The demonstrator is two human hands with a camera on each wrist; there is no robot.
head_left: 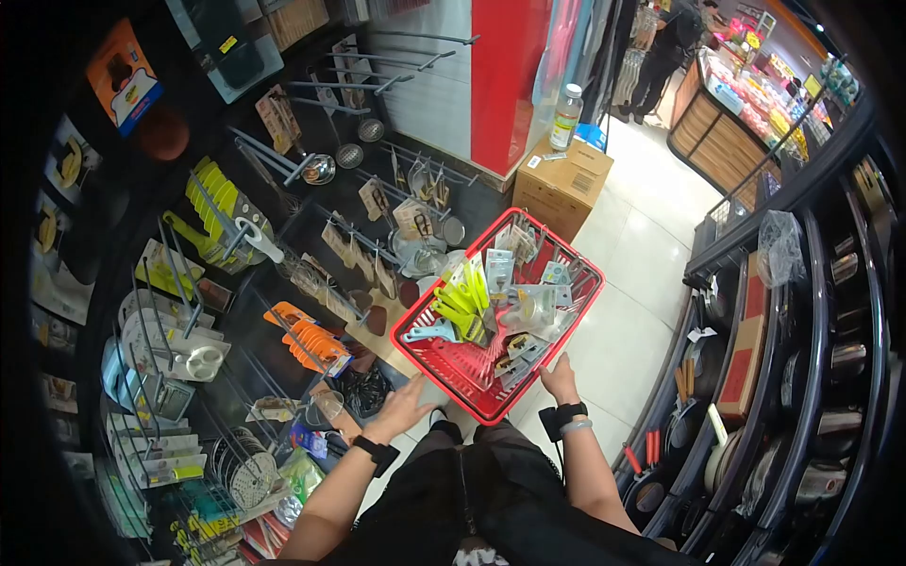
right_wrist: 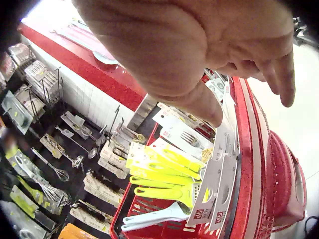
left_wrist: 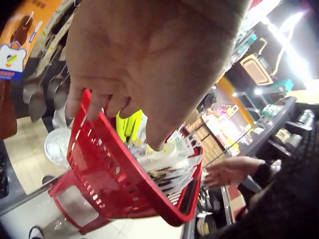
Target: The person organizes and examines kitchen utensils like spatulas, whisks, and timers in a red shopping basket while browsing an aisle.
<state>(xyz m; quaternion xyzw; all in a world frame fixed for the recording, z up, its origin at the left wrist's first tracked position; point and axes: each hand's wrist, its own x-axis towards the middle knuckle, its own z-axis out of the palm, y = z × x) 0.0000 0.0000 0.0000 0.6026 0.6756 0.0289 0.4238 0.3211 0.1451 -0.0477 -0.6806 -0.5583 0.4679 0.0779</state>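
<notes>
A red shopping basket (head_left: pixel 451 389) holds packaged kitchen tools, among them green-handled ones (head_left: pixel 462 307) and a light blue-handled one (head_left: pixel 431 331). Beside its near left side is my left hand (head_left: pixel 399 412), fingers extended and spread. In the left wrist view this hand (left_wrist: pixel 144 64) is close to the basket's rim (left_wrist: pixel 144 184); contact is unclear. At the near right side is my right hand (head_left: pixel 560 379). The right wrist view shows this hand (right_wrist: pixel 199 55) over the rim (right_wrist: pixel 244 149), thumb toward the inside, other fingers loosely extended outside; whether it touches is unclear.
Hooks with hanging utensils and orange-handled tools (head_left: pixel 307 338) line the left. Beyond the basket, a cardboard box (head_left: pixel 563 184) bears a bottle (head_left: pixel 565 118). Shelves of pans (head_left: pixel 727 453) stand on the right, with tiled floor (head_left: pixel 642 255) between. A person (head_left: pixel 661 57) is in the background.
</notes>
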